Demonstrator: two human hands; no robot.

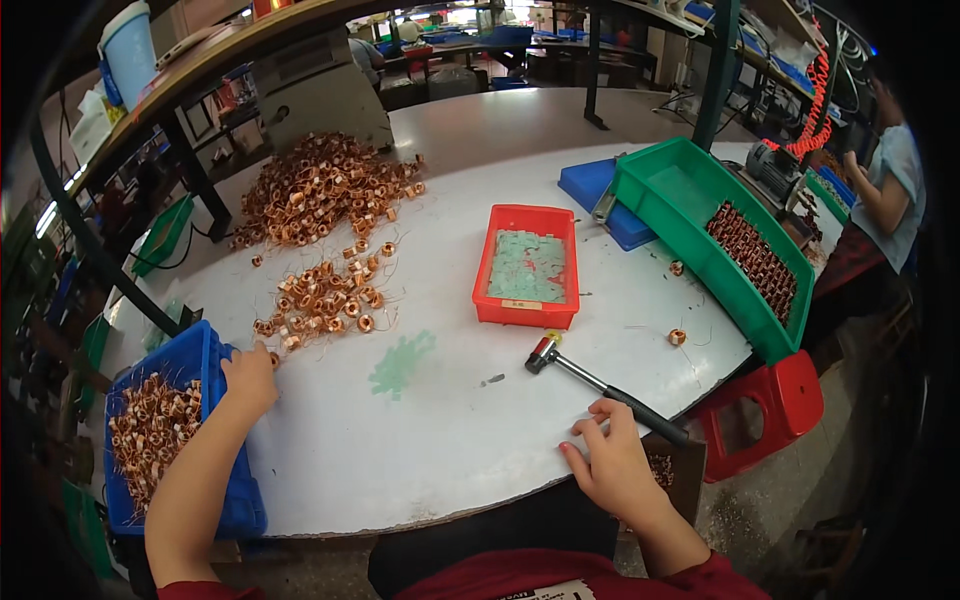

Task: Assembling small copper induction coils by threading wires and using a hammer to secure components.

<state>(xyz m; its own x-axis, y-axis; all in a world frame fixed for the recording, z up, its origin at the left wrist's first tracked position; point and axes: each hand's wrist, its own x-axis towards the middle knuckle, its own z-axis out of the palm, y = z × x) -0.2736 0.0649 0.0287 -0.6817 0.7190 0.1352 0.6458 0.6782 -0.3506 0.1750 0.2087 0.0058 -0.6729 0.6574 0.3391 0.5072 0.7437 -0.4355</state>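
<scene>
While the white table [450, 450] took up most of the view, everything else sat on or around it. Green tray [690, 245] stood at the right, its near end packed with rows of dark copper parts [755, 262]. Blue bin [236, 490] was at the left edge, loaded with loose copper coils [155, 425]. Big coil heap [325, 190] lay at the back left, with a smaller coil spread [325, 300] in front of it. Red stool [790, 400] was beside the table's right edge. Red tray [500, 313] sat near table centre, pale green pieces [525, 265] inside.

Left hand [249, 380] was just beside the bin's inner wall, fingers bent toward the near end of the spread; couldn't tell how far closed or whether it had hold of a coil. Right hand [615, 465] was at the near right edge, fingers loosely curled, thumb apart, nothing visible in it. Hammer [583, 373] lay just beyond its fingertips, head toward the red tray; contact unclear. Smallest: one coil [274, 359] right by the left fingertips, another single coil [677, 337] right of the hammer.
</scene>
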